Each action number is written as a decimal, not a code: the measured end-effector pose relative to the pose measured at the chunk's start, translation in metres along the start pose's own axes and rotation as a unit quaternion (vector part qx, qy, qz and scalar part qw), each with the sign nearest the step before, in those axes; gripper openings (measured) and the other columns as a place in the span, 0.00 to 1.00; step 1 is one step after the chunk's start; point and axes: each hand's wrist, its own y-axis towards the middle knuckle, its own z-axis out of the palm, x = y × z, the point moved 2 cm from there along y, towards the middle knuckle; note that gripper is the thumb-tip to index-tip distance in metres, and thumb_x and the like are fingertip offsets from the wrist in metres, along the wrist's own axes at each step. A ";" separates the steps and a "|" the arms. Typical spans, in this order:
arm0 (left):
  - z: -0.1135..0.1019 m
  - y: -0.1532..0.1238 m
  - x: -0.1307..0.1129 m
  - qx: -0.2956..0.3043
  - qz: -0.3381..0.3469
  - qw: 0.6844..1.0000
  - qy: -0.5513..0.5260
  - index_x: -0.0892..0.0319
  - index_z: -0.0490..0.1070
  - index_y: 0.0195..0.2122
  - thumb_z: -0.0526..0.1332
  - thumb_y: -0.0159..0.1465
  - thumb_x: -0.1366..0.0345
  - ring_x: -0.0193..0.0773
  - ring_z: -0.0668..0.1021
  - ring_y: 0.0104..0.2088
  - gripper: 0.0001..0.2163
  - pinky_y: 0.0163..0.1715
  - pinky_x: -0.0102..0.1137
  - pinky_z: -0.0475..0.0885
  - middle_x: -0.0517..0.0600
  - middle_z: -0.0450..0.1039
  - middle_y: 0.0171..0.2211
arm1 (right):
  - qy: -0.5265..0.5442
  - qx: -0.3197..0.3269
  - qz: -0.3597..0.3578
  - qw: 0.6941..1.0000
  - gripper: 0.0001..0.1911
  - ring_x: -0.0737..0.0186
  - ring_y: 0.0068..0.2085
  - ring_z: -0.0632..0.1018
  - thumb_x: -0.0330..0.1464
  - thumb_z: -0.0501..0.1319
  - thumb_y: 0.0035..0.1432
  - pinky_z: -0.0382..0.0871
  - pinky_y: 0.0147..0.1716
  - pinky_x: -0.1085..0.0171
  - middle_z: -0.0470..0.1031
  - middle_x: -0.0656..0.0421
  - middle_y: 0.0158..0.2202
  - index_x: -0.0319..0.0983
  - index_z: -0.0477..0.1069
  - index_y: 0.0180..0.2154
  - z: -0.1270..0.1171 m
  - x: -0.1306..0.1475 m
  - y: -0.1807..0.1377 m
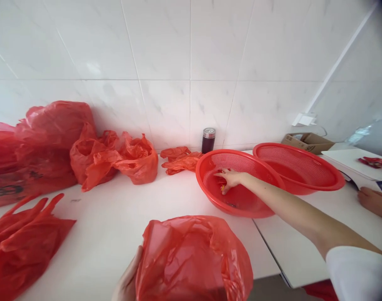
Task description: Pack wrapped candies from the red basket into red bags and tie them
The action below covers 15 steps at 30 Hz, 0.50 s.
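My left hand point(128, 278) grips the left side of a red plastic bag point(184, 259), whose mouth gapes upward at the table's front edge. Its fingertips are partly hidden by the bag. My right hand point(230, 179) is inside the nearer red plastic colander point(206, 196), fingers spread and curved downward. Close to its thumb and fingers lies a small yellow and red piece point(223, 188), too small to name. I cannot tell whether the fingers touch it. A few small dark bits point(231, 205) lie lower in the colander.
A second red colander point(329, 177) stands behind at right, beside a white scale point(347, 156) and another person's hand point(374, 202). Filled red bags point(53, 142) crowd the left. A dark lidded cup point(208, 142), a crumpled bag point(183, 161) and a cardboard box point(314, 142) line the wall.
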 end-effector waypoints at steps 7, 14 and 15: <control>-0.007 0.016 0.003 0.039 0.072 0.997 -0.005 0.65 0.72 0.54 0.37 0.72 0.57 0.38 0.76 0.52 0.27 0.52 0.27 0.69 0.59 0.73 0.53 | 0.020 -0.022 -0.015 0.999 0.37 0.50 0.46 0.72 0.43 0.71 0.40 0.67 0.41 0.60 0.61 0.49 0.55 0.42 0.66 0.53 0.004 0.006 0.002; 0.002 0.019 0.002 0.044 0.090 0.995 0.007 0.64 0.72 0.54 0.33 0.72 0.62 0.37 0.76 0.51 0.29 0.51 0.28 0.70 0.60 0.74 0.51 | 0.093 -0.044 -0.008 0.995 0.15 0.58 0.34 0.75 0.28 0.64 0.47 0.66 0.30 0.65 0.72 0.54 0.37 0.38 0.68 0.40 0.000 0.025 -0.027; 0.004 0.018 0.001 0.048 0.088 0.995 0.005 0.63 0.72 0.55 0.33 0.72 0.62 0.37 0.76 0.52 0.28 0.51 0.29 0.70 0.59 0.74 0.52 | 0.117 -0.042 -0.010 0.992 0.14 0.61 0.31 0.75 0.28 0.63 0.48 0.66 0.28 0.66 0.72 0.55 0.35 0.38 0.67 0.40 -0.004 0.025 -0.032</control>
